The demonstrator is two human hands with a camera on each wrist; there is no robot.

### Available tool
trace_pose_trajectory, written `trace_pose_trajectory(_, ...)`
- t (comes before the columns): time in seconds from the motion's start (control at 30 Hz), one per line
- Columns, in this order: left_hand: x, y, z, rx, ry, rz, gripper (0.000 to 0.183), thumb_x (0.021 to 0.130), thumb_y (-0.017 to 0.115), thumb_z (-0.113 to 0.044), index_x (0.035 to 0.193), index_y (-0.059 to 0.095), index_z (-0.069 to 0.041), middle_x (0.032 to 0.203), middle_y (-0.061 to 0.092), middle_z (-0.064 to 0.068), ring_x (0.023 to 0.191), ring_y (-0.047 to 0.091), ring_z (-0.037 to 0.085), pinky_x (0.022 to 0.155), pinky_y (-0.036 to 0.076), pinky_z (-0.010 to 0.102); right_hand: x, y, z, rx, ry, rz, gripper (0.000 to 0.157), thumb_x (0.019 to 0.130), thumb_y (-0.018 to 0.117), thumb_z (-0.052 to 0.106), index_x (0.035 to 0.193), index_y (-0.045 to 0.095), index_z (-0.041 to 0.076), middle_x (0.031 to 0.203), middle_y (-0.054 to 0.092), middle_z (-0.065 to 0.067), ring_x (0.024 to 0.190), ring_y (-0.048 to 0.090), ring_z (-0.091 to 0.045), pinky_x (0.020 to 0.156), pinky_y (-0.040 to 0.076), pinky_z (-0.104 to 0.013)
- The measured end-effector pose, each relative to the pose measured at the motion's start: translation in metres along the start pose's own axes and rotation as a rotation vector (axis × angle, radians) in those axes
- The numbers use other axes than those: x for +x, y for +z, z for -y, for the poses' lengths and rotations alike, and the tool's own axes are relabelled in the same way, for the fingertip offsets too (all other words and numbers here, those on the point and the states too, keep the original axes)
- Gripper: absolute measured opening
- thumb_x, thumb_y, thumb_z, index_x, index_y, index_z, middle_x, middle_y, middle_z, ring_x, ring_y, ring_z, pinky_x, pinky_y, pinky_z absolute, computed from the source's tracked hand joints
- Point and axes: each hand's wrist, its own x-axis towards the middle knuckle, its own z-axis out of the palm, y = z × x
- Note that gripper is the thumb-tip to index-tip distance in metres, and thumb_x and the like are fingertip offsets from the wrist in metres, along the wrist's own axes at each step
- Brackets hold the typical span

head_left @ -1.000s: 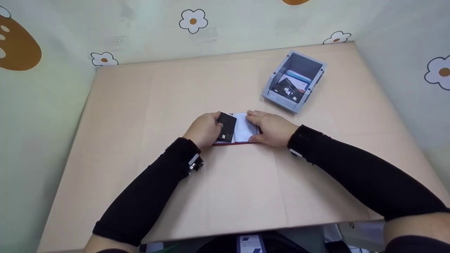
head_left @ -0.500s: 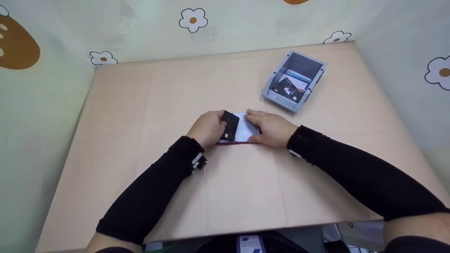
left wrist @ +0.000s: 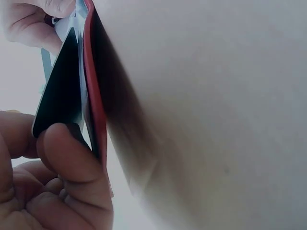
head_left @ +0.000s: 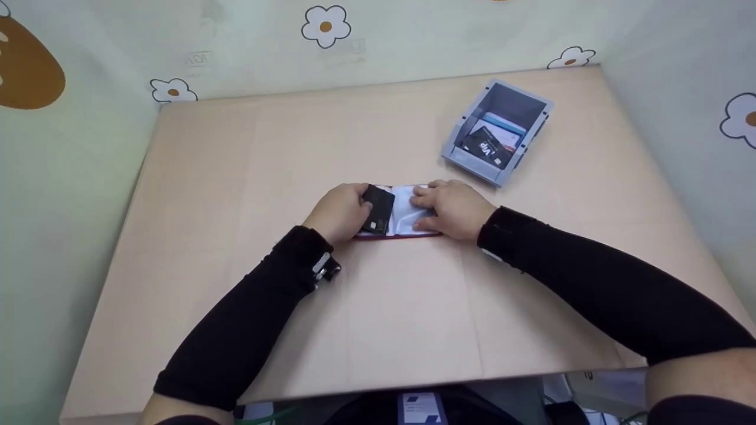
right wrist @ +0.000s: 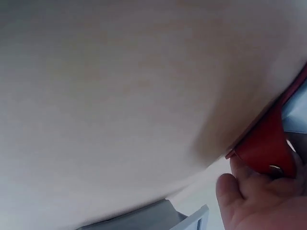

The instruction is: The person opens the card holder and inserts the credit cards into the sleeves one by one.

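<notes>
A red card holder (right wrist: pixel 264 146) with clear-white sleeves (head_left: pixel 404 206) lies spread at mid-table. My left hand (head_left: pixel 338 213) pinches a black card (head_left: pixel 380 208) between thumb and fingers over the holder's left half. In the left wrist view the black card (left wrist: pixel 60 91) slants against the sleeves, one edge close to them, beside the holder's red edge (left wrist: pixel 96 96). On the right half, my right hand (head_left: pixel 458 209) holds the holder, fingers on the sleeve and thumb near its front edge. The right wrist view shows fingers at a red flap with a metal snap.
A grey bin (head_left: pixel 472 167) stands at the back right, holding a black card (head_left: pixel 485 147) marked "Vip", a white card and a blue one. Patterned walls border the table (head_left: pixel 236 153) at the back and sides.
The black card moved slightly right with my left hand, then back left. My right fingers have shifted on the sleeve, which now looks more creased. The head view has tilted down slightly.
</notes>
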Motion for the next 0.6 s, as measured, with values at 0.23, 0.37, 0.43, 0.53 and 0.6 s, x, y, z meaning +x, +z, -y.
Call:
trace_pose_trajectory(0.23, 0.000, 0.001, 0.001, -0.052, -0.028, -0.014, 0.049, 0.107, 0.055, -0.020, 0.153, 0.053, -0.007, 0.147, 0.063, 0.013, 0.126, 0.060, 0.026, 0.116, 0.044, 0.043, 0.007, 0.004, 0.010, 0.018, 0.112, -0.142, 0.052, 0.091, 0.082, 0.042, 0.125, 0.074, 0.004, 0.127, 0.071, -0.016, 0.120, 0.065, -0.034, 0.108, 0.047, -0.049)
trace_pose_trajectory(0.37, -0.001, 0.001, 0.004, -0.089, -0.055, -0.021, 0.049, 0.106, 0.055, -0.020, 0.153, 0.051, -0.005, 0.144, 0.063, 0.014, 0.126, 0.060, 0.027, 0.116, 0.045, 0.044, 0.009, 0.008, 0.014, 0.080, 0.166, -0.207, 0.067, 0.087, 0.085, 0.046, 0.138, 0.064, 0.008, 0.116, 0.065, -0.014, 0.112, 0.059, -0.033, 0.105, 0.041, -0.050)
trace_pose_trajectory(0.43, -0.002, 0.002, 0.005, -0.097, -0.061, -0.023, 0.049, 0.106, 0.055, -0.020, 0.153, 0.050, -0.004, 0.141, 0.064, 0.015, 0.124, 0.061, 0.027, 0.115, 0.046, 0.045, 0.009, 0.007, 0.015, 0.180, 0.169, -0.206, 0.073, 0.087, 0.086, 0.043, 0.146, 0.059, 0.011, 0.116, 0.066, -0.012, 0.111, 0.058, -0.031, 0.104, 0.039, -0.048)
trace_pose_trajectory(0.53, -0.002, 0.001, 0.006, -0.107, -0.062, -0.026, 0.049, 0.106, 0.055, -0.020, 0.152, 0.049, -0.004, 0.134, 0.066, 0.015, 0.121, 0.062, 0.028, 0.112, 0.047, 0.045, 0.011, 0.004, 0.016, 0.411, 0.213, -0.175, 0.077, 0.090, 0.084, 0.032, 0.156, 0.050, 0.012, 0.108, 0.070, -0.007, 0.099, 0.061, -0.023, 0.097, 0.045, -0.042)
trace_pose_trajectory(0.6, -0.002, 0.001, 0.006, -0.110, -0.059, -0.024, 0.049, 0.106, 0.055, -0.020, 0.152, 0.049, -0.004, 0.131, 0.066, 0.015, 0.119, 0.062, 0.028, 0.111, 0.048, 0.045, 0.013, 0.000, 0.016, 0.522, 0.270, -0.137, 0.079, 0.094, 0.080, 0.024, 0.161, 0.042, 0.009, 0.094, 0.071, -0.002, 0.087, 0.062, -0.016, 0.088, 0.048, -0.035)
